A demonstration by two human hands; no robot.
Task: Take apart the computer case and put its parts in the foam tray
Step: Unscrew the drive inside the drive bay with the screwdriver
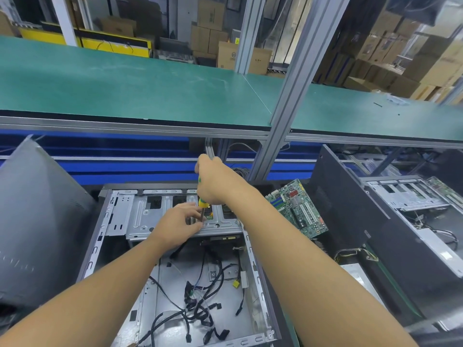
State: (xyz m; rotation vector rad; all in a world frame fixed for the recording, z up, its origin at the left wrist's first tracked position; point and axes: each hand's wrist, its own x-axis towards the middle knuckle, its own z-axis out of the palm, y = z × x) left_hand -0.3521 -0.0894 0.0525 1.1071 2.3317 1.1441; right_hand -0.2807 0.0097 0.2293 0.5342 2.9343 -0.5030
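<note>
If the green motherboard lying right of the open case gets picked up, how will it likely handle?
The motherboard probably lifts light and stiff, being a thin flat board. Likely fragile: slots and chips stand exposed. It rests tilted beside the case, so a push may slide it.

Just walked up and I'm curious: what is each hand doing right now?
Left hand: fingers pinched at the screwdriver shaft, steadying it on the drive cage.
Right hand: closed around the screwdriver handle.

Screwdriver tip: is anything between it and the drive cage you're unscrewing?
Nothing visible blocks it. The right hand grips the screwdriver upright over the drive cage, and the left hand's fingers steady the shaft from the side. The loose cables lie lower in the case, clear of the tip.
</note>
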